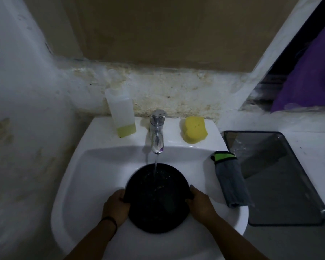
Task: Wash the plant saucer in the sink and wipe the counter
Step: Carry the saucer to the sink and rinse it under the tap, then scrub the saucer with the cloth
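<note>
My left hand (115, 205) gripped the plant saucer (156, 197) at its nine o'clock edge, fingers curled over the rim with the tips hidden against the dark plastic. A thin black band (110, 220) circled that wrist. My right hand (202, 202) held the opposite edge at three o'clock, fingers pressed together and wrapped round the rim, thumb on the near side. Between the two hands the saucer, round and black, sat inside the white sink (79, 184), over the middle of the basin, its far edge tipped up toward twelve o'clock. Pale specks dotted its inner face.

A thin stream of water (155, 164) fell onto the saucer's far half from the chrome tap (157, 130), which stood at twelve o'clock on the sink's back ledge. At about two o'clock from the saucer a grey cloth (231, 182) with a green and black edge lay draped over the sink's right rim. Just beside it, further right, a dark flat tray (278, 177) rested on the white counter (311, 143).

On the back ledge, at eleven o'clock from the tap, stood a clear bottle (121, 113) with a little yellow-green liquid at its bottom. At one o'clock from the tap lay a yellow sponge (194, 129). Behind them rose the stained white wall (176, 91), and at the far right something purple (311, 72) hung; I could not tell what.
</note>
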Available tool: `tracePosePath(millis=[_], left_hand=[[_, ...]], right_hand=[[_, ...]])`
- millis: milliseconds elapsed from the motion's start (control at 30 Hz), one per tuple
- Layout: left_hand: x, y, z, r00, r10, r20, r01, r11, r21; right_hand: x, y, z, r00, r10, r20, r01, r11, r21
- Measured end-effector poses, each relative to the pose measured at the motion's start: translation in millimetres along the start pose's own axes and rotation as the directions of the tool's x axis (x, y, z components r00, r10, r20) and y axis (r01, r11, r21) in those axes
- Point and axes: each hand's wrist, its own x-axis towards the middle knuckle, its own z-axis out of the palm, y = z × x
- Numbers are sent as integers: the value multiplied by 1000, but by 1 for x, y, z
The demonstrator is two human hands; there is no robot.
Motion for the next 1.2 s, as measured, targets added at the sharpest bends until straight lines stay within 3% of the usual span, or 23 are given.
tracePosePath(millis=[100,200,300,367,467,567,700,767,1033,1100,1200], left_hand=[[-11,22,-3,993,102,-55,-102,995,-1],[-16,39,2,957,232,-172,-238,971,-11],[-10,50,21,937,314,-153,-304,949,89],[-27,83,35,949,302,-91,-306,951,-34],[-52,134,69,948,255,193,-204,947,-249],[-58,168,102,889,138,437,47,921,-386],[-64,196,133,814,58,578,251,863,-439],[-64,200,145,807,31,589,340,791,-508],[-73,210,152,782,19,623,462,654,-599],[-78,211,144,801,38,597,459,601,-654],[-86,209,120,821,83,565,451,514,-730]], right_hand=[[-10,-7,-4,996,-56,64,56,998,1],[-19,-17,-11,982,-182,-52,177,980,-86],[-35,-29,-33,931,-311,-193,280,944,-173],[-45,-31,-54,869,-368,-330,308,926,-219],[-49,-14,-86,754,-384,-534,259,919,-296],[-42,9,-114,773,-236,-589,122,966,-227],[-29,28,-134,896,198,-397,-181,980,81],[-30,28,-139,924,277,-264,-212,945,247],[-49,30,-143,951,148,-273,-74,962,263],[-56,23,-145,948,134,-288,-36,946,322],[-69,8,-145,978,91,-188,7,884,468]])
